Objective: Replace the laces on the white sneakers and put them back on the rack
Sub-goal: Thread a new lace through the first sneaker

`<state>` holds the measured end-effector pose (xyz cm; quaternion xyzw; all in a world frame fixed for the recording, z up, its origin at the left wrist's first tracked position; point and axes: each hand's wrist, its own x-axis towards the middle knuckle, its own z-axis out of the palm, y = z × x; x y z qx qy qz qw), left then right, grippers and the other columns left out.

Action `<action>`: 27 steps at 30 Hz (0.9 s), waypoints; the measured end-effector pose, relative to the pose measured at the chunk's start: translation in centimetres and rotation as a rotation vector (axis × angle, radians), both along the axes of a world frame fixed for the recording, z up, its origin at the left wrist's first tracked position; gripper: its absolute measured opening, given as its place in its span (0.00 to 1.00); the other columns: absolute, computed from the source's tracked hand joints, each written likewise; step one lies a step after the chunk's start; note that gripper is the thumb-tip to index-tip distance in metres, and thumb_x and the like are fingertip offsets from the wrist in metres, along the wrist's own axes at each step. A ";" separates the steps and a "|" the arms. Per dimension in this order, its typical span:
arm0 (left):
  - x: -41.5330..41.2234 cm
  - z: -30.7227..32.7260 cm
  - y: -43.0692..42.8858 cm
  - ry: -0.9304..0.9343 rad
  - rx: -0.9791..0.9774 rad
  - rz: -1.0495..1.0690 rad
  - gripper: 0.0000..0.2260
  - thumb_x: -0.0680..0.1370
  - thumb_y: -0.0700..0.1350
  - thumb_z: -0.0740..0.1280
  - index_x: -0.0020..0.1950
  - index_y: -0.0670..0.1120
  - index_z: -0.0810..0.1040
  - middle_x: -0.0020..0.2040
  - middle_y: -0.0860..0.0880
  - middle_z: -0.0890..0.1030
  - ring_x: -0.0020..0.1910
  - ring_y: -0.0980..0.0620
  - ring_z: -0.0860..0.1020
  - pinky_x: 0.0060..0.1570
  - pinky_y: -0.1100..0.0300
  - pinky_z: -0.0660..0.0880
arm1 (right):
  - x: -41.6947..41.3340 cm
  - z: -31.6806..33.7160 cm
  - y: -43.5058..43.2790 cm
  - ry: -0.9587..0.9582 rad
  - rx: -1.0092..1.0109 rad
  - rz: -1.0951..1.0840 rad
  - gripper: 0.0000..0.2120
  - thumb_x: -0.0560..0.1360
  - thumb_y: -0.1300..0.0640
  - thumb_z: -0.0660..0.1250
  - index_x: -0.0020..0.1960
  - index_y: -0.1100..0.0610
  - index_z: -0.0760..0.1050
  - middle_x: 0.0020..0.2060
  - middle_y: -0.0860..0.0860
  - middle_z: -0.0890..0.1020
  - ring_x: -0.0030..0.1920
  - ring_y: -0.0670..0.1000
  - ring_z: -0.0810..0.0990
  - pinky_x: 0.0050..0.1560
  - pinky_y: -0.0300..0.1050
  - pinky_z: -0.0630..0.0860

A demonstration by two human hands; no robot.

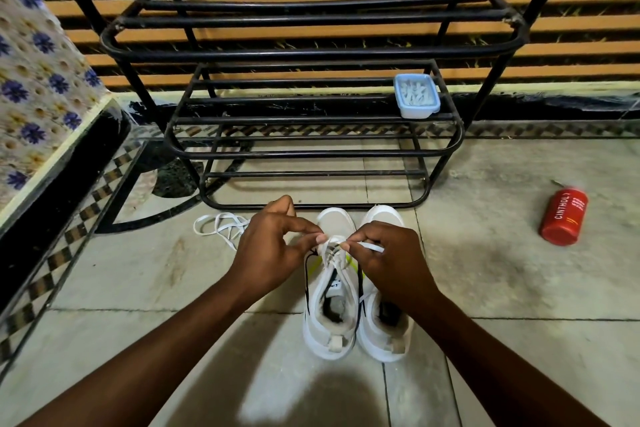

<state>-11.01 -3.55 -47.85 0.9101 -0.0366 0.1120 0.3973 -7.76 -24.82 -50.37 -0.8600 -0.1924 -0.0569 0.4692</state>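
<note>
Two white sneakers stand side by side on the tiled floor, toes pointing at the black metal shoe rack (311, 52). The left sneaker (329, 319) has a white lace (332, 244) partly threaded across its upper eyelets. My left hand (273, 239) pinches that lace over the tongue. My right hand (388, 260) pinches the lace's other end, whose tip sticks out to the right. The right sneaker (384, 215) is mostly hidden under my right hand. A loose white lace (220, 224) lies on the floor left of my left hand.
A pale blue plastic box (416, 96) of white laces sits on the rack's middle shelf at the right. A red can (563, 217) lies on the floor to the right. A flower-patterned covered bed edge (41, 104) rises at the left.
</note>
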 end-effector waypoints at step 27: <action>-3.9 -4.9 0.7 0.408 -0.199 0.655 0.12 0.70 0.48 0.78 0.37 0.67 0.83 0.37 0.59 0.84 0.47 0.53 0.81 0.62 0.42 0.69 | -2.4 -1.6 -5.6 0.294 -0.110 -0.391 0.13 0.66 0.59 0.76 0.27 0.58 0.76 0.21 0.52 0.75 0.27 0.50 0.75 0.31 0.41 0.68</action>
